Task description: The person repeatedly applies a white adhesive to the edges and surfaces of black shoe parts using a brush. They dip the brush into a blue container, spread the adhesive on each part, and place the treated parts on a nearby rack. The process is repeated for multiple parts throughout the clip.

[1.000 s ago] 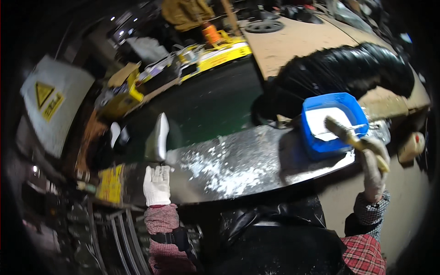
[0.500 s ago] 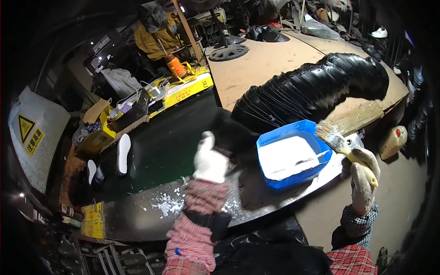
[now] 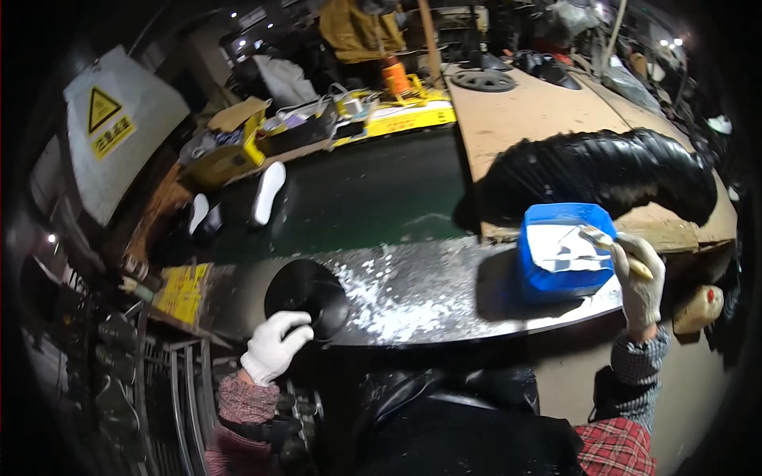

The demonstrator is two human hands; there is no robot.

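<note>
My left hand (image 3: pixel 278 345), in a white glove, has its thumb and fingers bent at the near edge of a glossy black rounded piece (image 3: pixel 298 285), which looks like a shoe upper. The piece lies over the metal ledge, and the fingers seem to pinch its rim. My right hand (image 3: pixel 641 285), gloved too, grips the handle of a paintbrush (image 3: pixel 633 265). The brush's bristle end is down at the white liquid (image 3: pixel 556 247) in a cut blue plastic tub (image 3: pixel 567 282). Behind the tub lies a long curved stack of black uppers (image 3: pixel 587 170).
White splashes cover the metal ledge (image 3: pixel 452 274). Beyond it runs a dark green conveyor belt (image 3: pixel 365 190) carrying a white-soled shoe piece (image 3: pixel 270 193). A grey metal hood with a warning sign (image 3: pixel 119 131) stands left. A pale plastic jug (image 3: pixel 698 309) sits at the right.
My left hand has moved left and nearer, from over the belt to the black piece on the ledge. The brush has gone from the tub's right rim into the tub. The view has shifted.
</note>
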